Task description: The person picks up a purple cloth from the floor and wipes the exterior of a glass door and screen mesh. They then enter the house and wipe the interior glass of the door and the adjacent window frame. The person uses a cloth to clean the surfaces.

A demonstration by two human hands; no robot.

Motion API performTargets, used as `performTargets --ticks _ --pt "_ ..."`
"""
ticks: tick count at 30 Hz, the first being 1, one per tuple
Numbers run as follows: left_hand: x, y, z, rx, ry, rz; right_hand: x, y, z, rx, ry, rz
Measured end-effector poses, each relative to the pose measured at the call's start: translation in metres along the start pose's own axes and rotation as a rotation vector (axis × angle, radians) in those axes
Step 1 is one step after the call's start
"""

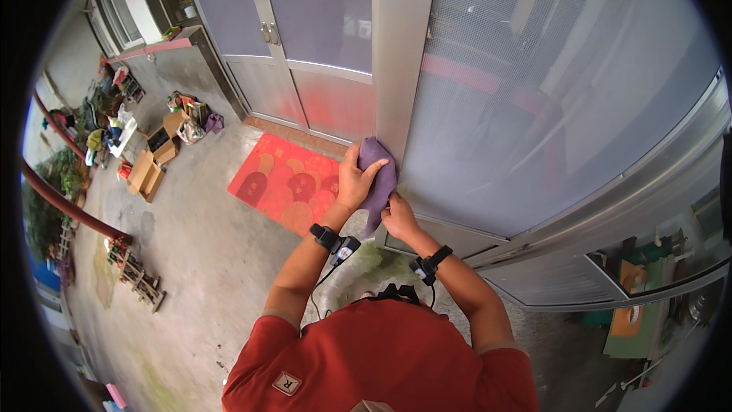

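Observation:
A purple cloth [378,182] hangs between my hands, in front of the metal door frame [394,57]. My left hand [355,176] grips its upper part, with the thumb lying across the fabric. Lower down, my right hand [399,216] has its fingers at the cloth's right edge and appears to pinch it; the fingertips are partly hidden. Whether the cloth touches the frame I cannot tell. To the right of the frame stands a large glazed panel with a mesh screen [480,23]. Both wrists wear black straps with small devices.
A red patterned doormat [286,174] lies before the closed double doors [320,11]. Open cardboard boxes [147,176] and bags [191,130] sit on the concrete at left. A wooden rack [140,280] stands near a dark red pole [74,206]. At right is another metal-framed panel [549,280].

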State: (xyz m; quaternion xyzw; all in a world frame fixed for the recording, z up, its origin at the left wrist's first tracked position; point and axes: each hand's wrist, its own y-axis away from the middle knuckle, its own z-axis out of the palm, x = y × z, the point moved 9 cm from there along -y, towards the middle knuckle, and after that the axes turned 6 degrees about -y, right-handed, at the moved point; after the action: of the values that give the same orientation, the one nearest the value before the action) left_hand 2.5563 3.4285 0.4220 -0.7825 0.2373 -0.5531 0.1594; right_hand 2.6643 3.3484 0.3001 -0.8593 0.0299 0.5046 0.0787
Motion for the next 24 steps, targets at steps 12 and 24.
performTargets --ticks 12,24 --pt "0.265 -0.154 -0.098 0.427 -0.040 0.415 0.002 0.002 0.004 -0.017 -0.126 -0.036" --pt "0.151 -0.086 -0.037 0.160 0.029 0.216 0.005 0.006 0.003 -0.034 -0.027 0.017"
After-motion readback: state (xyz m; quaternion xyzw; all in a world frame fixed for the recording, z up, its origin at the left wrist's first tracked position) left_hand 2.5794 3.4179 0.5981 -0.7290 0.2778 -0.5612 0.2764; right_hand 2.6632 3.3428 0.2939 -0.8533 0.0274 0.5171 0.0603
